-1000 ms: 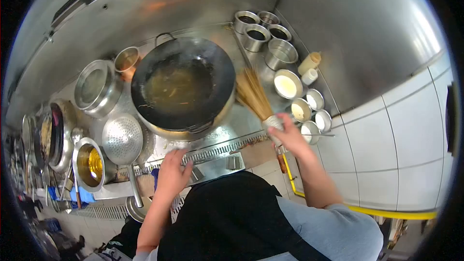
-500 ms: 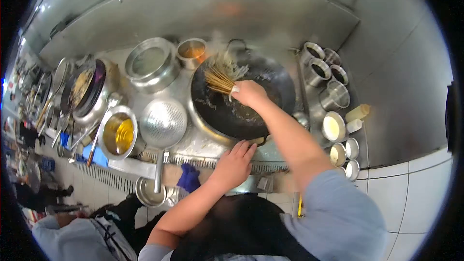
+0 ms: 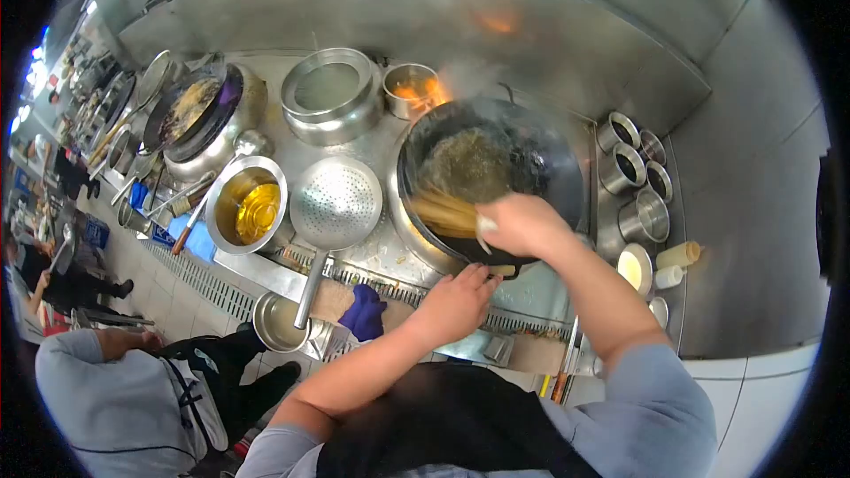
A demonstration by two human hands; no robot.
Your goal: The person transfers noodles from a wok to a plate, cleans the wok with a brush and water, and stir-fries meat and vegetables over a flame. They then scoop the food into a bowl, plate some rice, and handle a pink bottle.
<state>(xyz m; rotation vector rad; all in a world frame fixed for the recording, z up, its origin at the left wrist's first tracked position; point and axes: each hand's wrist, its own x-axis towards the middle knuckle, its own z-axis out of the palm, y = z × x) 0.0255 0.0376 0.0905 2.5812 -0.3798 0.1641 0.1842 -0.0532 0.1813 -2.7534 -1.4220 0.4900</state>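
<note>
A bamboo wok brush [image 3: 445,212] is gripped in my right hand [image 3: 522,226], its bristles against the near left wall of a large black wok [image 3: 556,186]. Foamy, murky water [image 3: 469,164] lies in the bottom of the wok, and steam rises from it. My left hand [image 3: 456,301] lies at the wok's near edge, fingers stretched out, fingertips right beside the wok's near handle [image 3: 502,271]. A purple-blue cloth [image 3: 362,312] lies left of that hand on the front ledge.
Flames [image 3: 429,91] show between the wok and a small steel pot [image 3: 397,104]. Left are a perforated strainer [image 3: 336,201], a bowl of yellow oil [image 3: 232,238] and a large steel pot [image 3: 332,124]. Seasoning pots [image 3: 644,215] line the right. Another person [image 3: 115,398] stands at lower left.
My right hand has swept the brush from the wok's far left side toward its near wall. Flames by the small pot are brighter. The whole view has shifted; my left hand stays at the near edge.
</note>
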